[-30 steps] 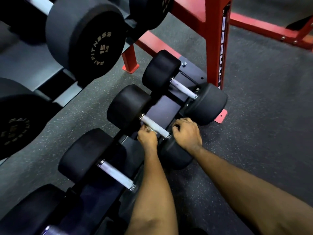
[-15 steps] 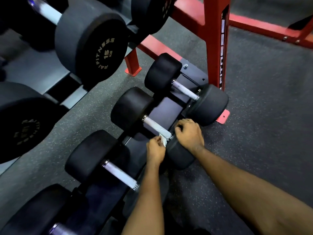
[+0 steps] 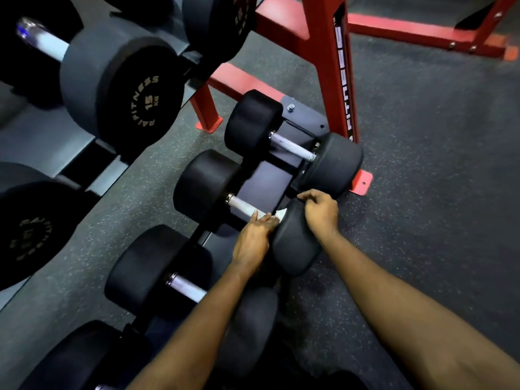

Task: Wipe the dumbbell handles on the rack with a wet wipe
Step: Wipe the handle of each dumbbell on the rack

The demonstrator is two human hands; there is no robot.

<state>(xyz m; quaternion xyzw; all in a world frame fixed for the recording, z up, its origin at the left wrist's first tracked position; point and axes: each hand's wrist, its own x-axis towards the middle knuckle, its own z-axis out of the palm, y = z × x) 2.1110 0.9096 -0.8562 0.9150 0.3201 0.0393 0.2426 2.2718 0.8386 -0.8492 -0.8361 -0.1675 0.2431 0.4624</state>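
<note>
Wipe [image 3: 281, 214] bunched under the left hand [image 3: 254, 237], fingers curled round it at the near end of the second dumbbell's handle [image 3: 244, 205] on the low rack [image 3: 267, 180], right hand [image 3: 321, 211] gripping the near head [image 3: 295, 243] steady, so best wrap fully round and draw toward the far collar [image 3: 229, 197].

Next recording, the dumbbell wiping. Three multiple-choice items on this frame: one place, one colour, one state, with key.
1. Where is the wet wipe? A) on the floor B) on the handle, in the left hand's grip C) on the top shelf
2. What colour is the upright post? A) yellow B) red C) green
3. What is the right hand doing? A) hanging free B) holding a bottle C) gripping the dumbbell's near head
Key: 1 B, white wipe shows between left hand and handle; 2 B, the post is plainly red; 3 C, its fingers curl over the head's edge.
</note>
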